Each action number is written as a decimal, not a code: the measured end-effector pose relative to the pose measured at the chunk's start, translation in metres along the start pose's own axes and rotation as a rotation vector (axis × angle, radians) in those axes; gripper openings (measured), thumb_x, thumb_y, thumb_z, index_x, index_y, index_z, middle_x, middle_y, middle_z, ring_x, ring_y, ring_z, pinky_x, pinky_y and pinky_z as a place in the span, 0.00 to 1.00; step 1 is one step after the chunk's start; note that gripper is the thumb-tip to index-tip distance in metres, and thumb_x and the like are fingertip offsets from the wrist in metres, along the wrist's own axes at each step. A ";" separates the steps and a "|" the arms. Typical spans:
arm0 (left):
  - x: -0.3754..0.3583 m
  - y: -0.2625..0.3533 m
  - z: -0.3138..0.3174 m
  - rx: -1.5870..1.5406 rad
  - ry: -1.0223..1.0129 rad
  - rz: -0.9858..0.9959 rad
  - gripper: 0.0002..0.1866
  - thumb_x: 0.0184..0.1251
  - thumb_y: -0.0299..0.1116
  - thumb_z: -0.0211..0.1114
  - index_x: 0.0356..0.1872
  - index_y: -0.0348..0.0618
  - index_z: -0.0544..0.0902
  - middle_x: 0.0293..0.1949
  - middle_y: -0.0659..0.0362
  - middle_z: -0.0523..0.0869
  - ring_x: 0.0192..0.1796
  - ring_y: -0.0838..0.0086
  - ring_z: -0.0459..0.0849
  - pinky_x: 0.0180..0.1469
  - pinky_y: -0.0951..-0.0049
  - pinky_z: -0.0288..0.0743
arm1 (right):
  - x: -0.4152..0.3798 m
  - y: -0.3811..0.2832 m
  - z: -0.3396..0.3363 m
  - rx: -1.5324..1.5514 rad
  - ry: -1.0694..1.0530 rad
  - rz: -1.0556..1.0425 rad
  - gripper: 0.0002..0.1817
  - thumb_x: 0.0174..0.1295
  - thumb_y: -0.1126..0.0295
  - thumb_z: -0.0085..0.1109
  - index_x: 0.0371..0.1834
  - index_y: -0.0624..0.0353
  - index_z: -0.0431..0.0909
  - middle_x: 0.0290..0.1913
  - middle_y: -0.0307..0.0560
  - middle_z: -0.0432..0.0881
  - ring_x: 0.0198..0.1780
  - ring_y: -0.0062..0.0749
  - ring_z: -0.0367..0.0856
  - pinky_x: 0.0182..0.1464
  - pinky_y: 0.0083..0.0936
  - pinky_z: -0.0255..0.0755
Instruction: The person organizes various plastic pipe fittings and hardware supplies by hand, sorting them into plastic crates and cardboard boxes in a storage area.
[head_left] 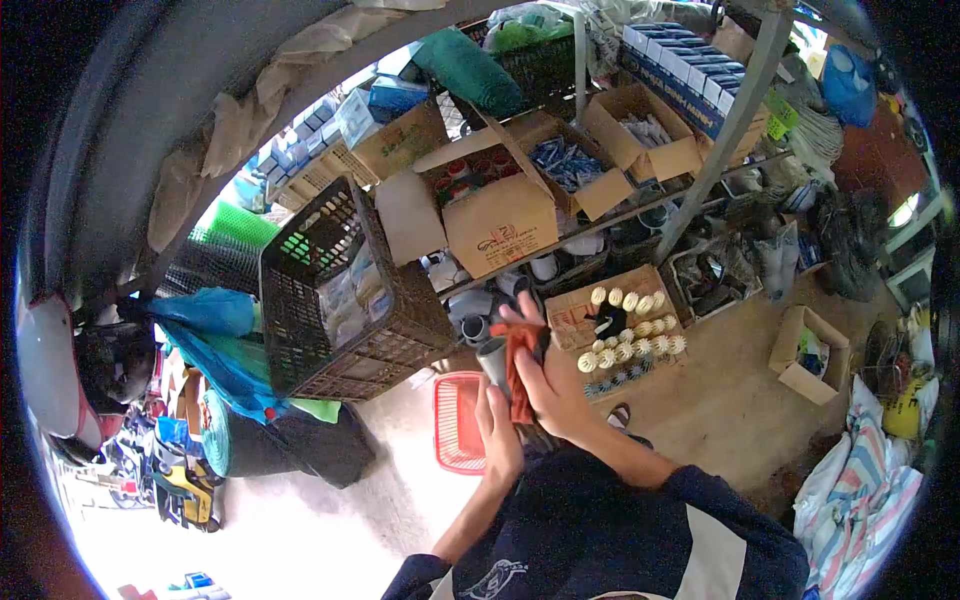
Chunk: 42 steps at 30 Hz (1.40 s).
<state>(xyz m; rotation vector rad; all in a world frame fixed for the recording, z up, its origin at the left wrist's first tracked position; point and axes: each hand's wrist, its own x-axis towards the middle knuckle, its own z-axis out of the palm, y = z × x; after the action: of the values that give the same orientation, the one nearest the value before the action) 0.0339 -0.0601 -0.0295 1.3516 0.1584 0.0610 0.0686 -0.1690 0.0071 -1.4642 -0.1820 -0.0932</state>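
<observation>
A grey pipe fitting (pixel 492 358) with a round open end is held in front of the chest. My left hand (pixel 498 435) has its fingers wrapped against the fitting's lower side. A red-orange cloth (pixel 521 372) is in my right hand (pixel 548 380), pressed against the fitting's right side. Some of the right hand's fingers are smeared by motion. Just beyond the hands, more grey fittings (pixel 475 328) lie near the shelf's lower edge. Below the hands, a red plastic basket (pixel 458 425) is partly hidden by the left hand.
A black crate (pixel 350 370) with plastic bags stands at the left. Open cardboard boxes (pixel 500 228) line the shelf ahead. Cream ridged pieces (pixel 625 350) sit on cardboard at the right. A small open box (pixel 808 380) and a striped sack (pixel 865 500) are farther right.
</observation>
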 end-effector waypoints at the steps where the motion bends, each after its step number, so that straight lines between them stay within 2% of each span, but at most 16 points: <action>1: -0.004 -0.002 0.007 -0.106 0.074 -0.002 0.37 0.80 0.61 0.40 0.73 0.38 0.63 0.65 0.50 0.77 0.66 0.61 0.76 0.70 0.59 0.68 | -0.002 0.002 0.002 -0.017 -0.032 -0.013 0.32 0.69 0.72 0.48 0.76 0.70 0.57 0.68 0.59 0.73 0.70 0.42 0.71 0.74 0.33 0.56; 4: 0.011 -0.008 -0.021 -0.314 0.121 0.027 0.33 0.81 0.58 0.40 0.66 0.36 0.70 0.55 0.51 0.82 0.59 0.62 0.80 0.64 0.63 0.72 | -0.025 0.012 0.004 -0.236 -0.175 -0.138 0.28 0.73 0.66 0.47 0.73 0.70 0.61 0.66 0.68 0.74 0.65 0.55 0.76 0.68 0.39 0.66; 5: 0.015 0.013 -0.017 -0.393 0.229 -0.031 0.35 0.78 0.64 0.42 0.64 0.41 0.70 0.50 0.53 0.83 0.49 0.62 0.83 0.54 0.60 0.79 | -0.040 0.019 0.006 -0.357 -0.186 -0.078 0.23 0.73 0.60 0.49 0.60 0.70 0.73 0.53 0.72 0.80 0.55 0.64 0.79 0.58 0.49 0.71; 9: 0.024 0.052 -0.010 -0.260 0.291 0.204 0.34 0.78 0.64 0.42 0.60 0.41 0.73 0.45 0.54 0.84 0.41 0.68 0.84 0.41 0.70 0.81 | -0.055 0.041 0.011 -0.278 -0.215 0.084 0.26 0.71 0.53 0.51 0.40 0.72 0.80 0.32 0.71 0.81 0.36 0.66 0.81 0.41 0.54 0.73; 12: 0.025 0.057 -0.011 -0.349 0.210 0.042 0.34 0.78 0.64 0.42 0.59 0.40 0.74 0.44 0.53 0.84 0.41 0.68 0.84 0.42 0.69 0.80 | -0.049 0.044 0.011 -0.411 -0.142 -0.066 0.28 0.71 0.50 0.52 0.32 0.72 0.80 0.26 0.70 0.81 0.30 0.64 0.82 0.36 0.51 0.76; 15: 0.025 0.035 -0.026 -0.392 0.099 0.036 0.36 0.78 0.65 0.41 0.61 0.40 0.74 0.48 0.54 0.85 0.44 0.68 0.84 0.47 0.68 0.80 | -0.050 0.021 0.003 -0.632 -0.225 -0.080 0.23 0.69 0.56 0.57 0.46 0.71 0.79 0.34 0.69 0.83 0.35 0.63 0.83 0.40 0.50 0.78; 18: 0.012 0.037 -0.016 -0.314 0.042 -0.008 0.35 0.78 0.63 0.42 0.62 0.40 0.74 0.52 0.54 0.84 0.50 0.66 0.83 0.55 0.64 0.77 | -0.050 -0.006 0.003 -0.425 -0.261 0.035 0.32 0.65 0.68 0.59 0.73 0.62 0.64 0.64 0.66 0.75 0.56 0.61 0.80 0.59 0.46 0.71; 21: -0.005 0.024 -0.009 -0.337 0.068 -0.130 0.34 0.77 0.62 0.43 0.64 0.41 0.73 0.57 0.54 0.82 0.58 0.64 0.80 0.64 0.61 0.71 | -0.041 -0.001 0.015 -0.287 0.039 -0.348 0.36 0.63 0.74 0.58 0.76 0.62 0.59 0.76 0.67 0.61 0.68 0.62 0.71 0.69 0.46 0.63; 25: -0.021 0.016 -0.012 -0.556 -0.003 -0.187 0.35 0.78 0.58 0.36 0.72 0.41 0.64 0.67 0.51 0.74 0.68 0.61 0.74 0.73 0.60 0.64 | -0.013 -0.023 0.013 -0.213 -0.123 -0.340 0.36 0.69 0.73 0.55 0.78 0.62 0.52 0.79 0.67 0.52 0.79 0.59 0.53 0.78 0.38 0.49; 28: -0.028 0.006 -0.014 -0.482 0.042 -0.250 0.37 0.80 0.58 0.31 0.75 0.39 0.59 0.72 0.51 0.68 0.73 0.61 0.68 0.76 0.59 0.59 | 0.011 -0.028 0.011 0.017 -0.167 -0.110 0.35 0.71 0.70 0.53 0.79 0.63 0.51 0.78 0.65 0.55 0.78 0.51 0.57 0.77 0.36 0.52; 29: -0.026 0.001 -0.013 -0.494 0.084 -0.247 0.37 0.80 0.58 0.29 0.75 0.39 0.60 0.72 0.51 0.69 0.73 0.61 0.68 0.75 0.60 0.59 | 0.012 -0.022 0.014 0.063 -0.161 -0.083 0.35 0.73 0.69 0.51 0.79 0.65 0.50 0.75 0.63 0.62 0.75 0.46 0.64 0.74 0.34 0.55; 33: -0.015 0.018 -0.010 -0.319 0.031 -0.060 0.37 0.82 0.58 0.28 0.75 0.39 0.61 0.71 0.51 0.70 0.71 0.62 0.70 0.75 0.62 0.59 | -0.011 -0.017 0.015 -0.165 -0.260 -0.057 0.38 0.70 0.66 0.54 0.79 0.66 0.49 0.66 0.63 0.72 0.66 0.48 0.74 0.69 0.35 0.63; 34: -0.007 -0.004 -0.034 -0.471 -0.004 -0.126 0.36 0.82 0.58 0.31 0.72 0.38 0.65 0.66 0.52 0.76 0.65 0.63 0.77 0.69 0.64 0.67 | -0.018 -0.013 0.015 -0.157 -0.346 0.023 0.40 0.68 0.64 0.58 0.79 0.66 0.50 0.68 0.64 0.70 0.66 0.49 0.73 0.69 0.36 0.62; 36: 0.011 0.015 -0.035 -0.207 0.229 0.011 0.33 0.82 0.57 0.36 0.67 0.38 0.71 0.56 0.54 0.82 0.53 0.68 0.83 0.56 0.68 0.78 | -0.034 0.014 0.018 -0.295 -0.327 -0.026 0.39 0.68 0.67 0.58 0.79 0.65 0.50 0.72 0.65 0.64 0.72 0.52 0.67 0.73 0.37 0.59; 39: 0.044 0.038 -0.039 -0.090 0.384 0.151 0.28 0.81 0.56 0.43 0.54 0.40 0.78 0.43 0.57 0.85 0.41 0.73 0.85 0.44 0.71 0.81 | -0.049 0.015 0.023 -0.164 -0.370 -0.040 0.38 0.68 0.72 0.58 0.78 0.65 0.51 0.76 0.67 0.57 0.78 0.56 0.57 0.77 0.40 0.53; 42: 0.035 0.047 -0.041 -0.259 0.217 -0.072 0.25 0.82 0.55 0.45 0.54 0.43 0.76 0.41 0.59 0.82 0.40 0.78 0.82 0.38 0.76 0.78 | -0.053 0.018 0.024 -0.256 -0.365 -0.190 0.39 0.66 0.77 0.58 0.78 0.67 0.51 0.78 0.70 0.52 0.81 0.60 0.49 0.79 0.43 0.48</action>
<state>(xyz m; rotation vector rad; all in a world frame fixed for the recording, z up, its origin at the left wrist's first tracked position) 0.0641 -0.0053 0.0053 1.0775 0.3697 0.1622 0.0182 -0.1460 -0.0181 -1.7086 -0.6254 -0.0014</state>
